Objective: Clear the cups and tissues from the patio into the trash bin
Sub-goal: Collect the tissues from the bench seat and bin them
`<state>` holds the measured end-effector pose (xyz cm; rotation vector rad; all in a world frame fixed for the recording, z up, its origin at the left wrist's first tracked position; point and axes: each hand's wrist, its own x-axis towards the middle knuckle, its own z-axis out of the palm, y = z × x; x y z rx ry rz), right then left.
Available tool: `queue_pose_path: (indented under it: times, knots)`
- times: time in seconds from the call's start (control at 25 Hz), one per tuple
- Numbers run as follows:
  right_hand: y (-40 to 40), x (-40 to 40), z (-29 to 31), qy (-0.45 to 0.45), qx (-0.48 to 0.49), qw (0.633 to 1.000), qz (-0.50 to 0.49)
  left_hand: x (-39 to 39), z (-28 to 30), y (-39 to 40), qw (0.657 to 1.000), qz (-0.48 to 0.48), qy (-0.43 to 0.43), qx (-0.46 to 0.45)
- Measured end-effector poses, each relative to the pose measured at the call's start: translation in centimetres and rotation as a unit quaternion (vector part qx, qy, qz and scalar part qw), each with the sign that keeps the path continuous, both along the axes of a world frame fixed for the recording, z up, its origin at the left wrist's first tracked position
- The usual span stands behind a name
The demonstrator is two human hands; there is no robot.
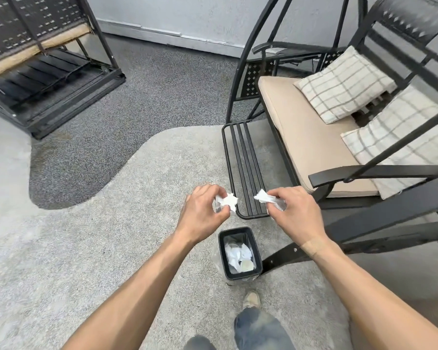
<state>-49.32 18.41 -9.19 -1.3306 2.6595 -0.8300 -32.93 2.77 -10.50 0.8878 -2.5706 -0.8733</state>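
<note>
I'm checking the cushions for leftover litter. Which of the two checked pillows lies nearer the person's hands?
The front pillow, lower right in view, just beyond the right hand. The other pillow sits farther back on the swing seat.

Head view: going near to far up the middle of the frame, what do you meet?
Shoe → trash bin holding crumpled tissues → black metal footrest → dark carpet → wall.

crumpled white paper tissue (53, 201) bits, matte black plastic trash bin (257, 258) with a thin clear liner, nubby grey carpet (99, 248), black painted metal swing frame (379, 221), smooth tan cloth cushion (306, 137), soft woven plaid pillows (344, 84)
</note>
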Motion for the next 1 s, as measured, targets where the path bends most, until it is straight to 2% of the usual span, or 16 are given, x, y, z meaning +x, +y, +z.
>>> queue_pose_path:
  times: [0.28,0.48,0.64,0.84,1.0]
  knots:
    - [-3.2,-4.5,-5.0,-0.042,0.060,0.997,0.014,-4.1,-4.6,-3.0,0.997,0.036,-0.035,0.053]
    - [-4.7,-5.0,-12.7,-0.092,0.084,0.992,-0.012,-5.7,-11.9,-5.4,0.990,0.033,-0.084,0.104]
    - [-5.3,-4.6,-21.9,-0.150,0.113,0.981,-0.046,-6.4,-20.6,-6.8,0.982,0.024,-0.132,0.130]
    - [-5.4,-3.3,-36.3,-0.219,0.165,0.957,-0.099,-7.0,-35.0,-6.7,0.966,0.032,-0.207,0.150]
    - [-5.5,-1.6,-48.8,-0.257,0.226,0.934,-0.104,-7.9,-47.7,-5.6,0.949,0.014,-0.292,0.115]
